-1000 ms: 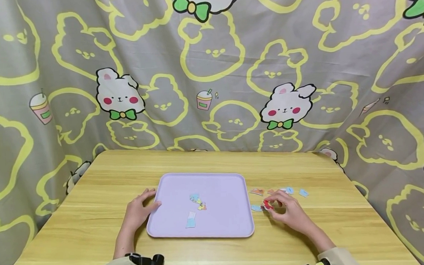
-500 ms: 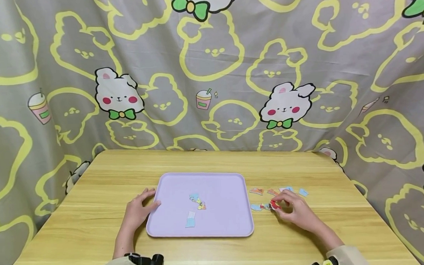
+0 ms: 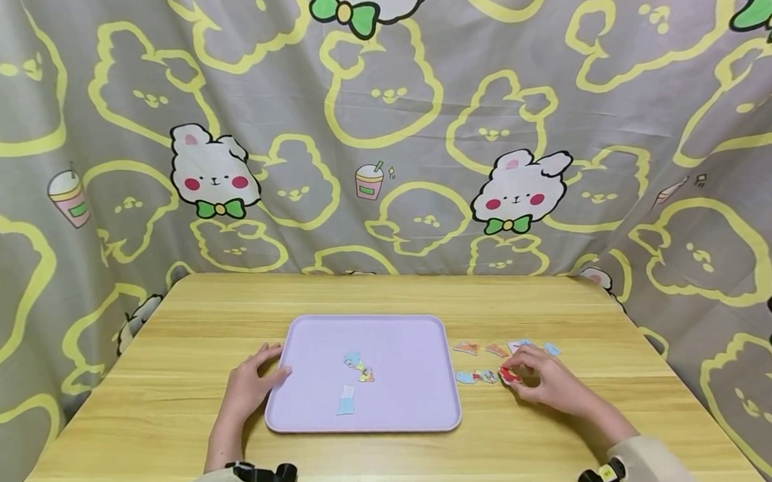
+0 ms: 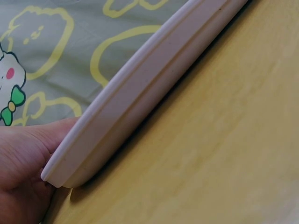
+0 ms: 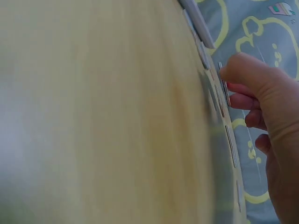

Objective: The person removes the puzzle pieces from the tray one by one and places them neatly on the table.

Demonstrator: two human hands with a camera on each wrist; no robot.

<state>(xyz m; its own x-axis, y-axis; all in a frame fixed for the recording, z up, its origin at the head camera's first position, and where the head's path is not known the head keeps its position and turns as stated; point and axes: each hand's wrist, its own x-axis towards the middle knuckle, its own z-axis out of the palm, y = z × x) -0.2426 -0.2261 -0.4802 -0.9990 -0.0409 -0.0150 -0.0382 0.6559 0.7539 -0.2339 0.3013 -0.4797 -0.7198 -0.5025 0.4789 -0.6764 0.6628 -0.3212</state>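
Observation:
My left hand [image 3: 252, 383] holds the left edge of a lilac tray [image 3: 411, 414], thumb over the rim. In the left wrist view, the hand [image 4: 21, 163] is at the corner of the tray's wall [image 4: 121, 100]. On the tray are a few joined puzzle pieces [image 3: 353, 359] and a pale blue and white piece [image 3: 346, 405]. Right of the tray, my right hand [image 3: 550, 381] pinches a red puzzle piece [image 3: 509, 375] between thumb and fingertips. In the right wrist view, the piece [image 5: 224, 84] appears edge-on, partly hidden by the thumb.
Right of the tray, a near row holds a blue puzzle piece [image 3: 465, 376] and a multicoloured one [image 3: 488, 376]. Behind them lie orange pieces [image 3: 466, 347] and blue ones [image 3: 552, 349]. A patterned curtain [image 3: 380, 125] hangs around the wooden table [image 3: 336, 294].
My right hand has moved right, away from the tray, with the red puzzle piece between its fingers, uncovering a multicoloured piece in the near row. The left hand stays at the tray's edge.

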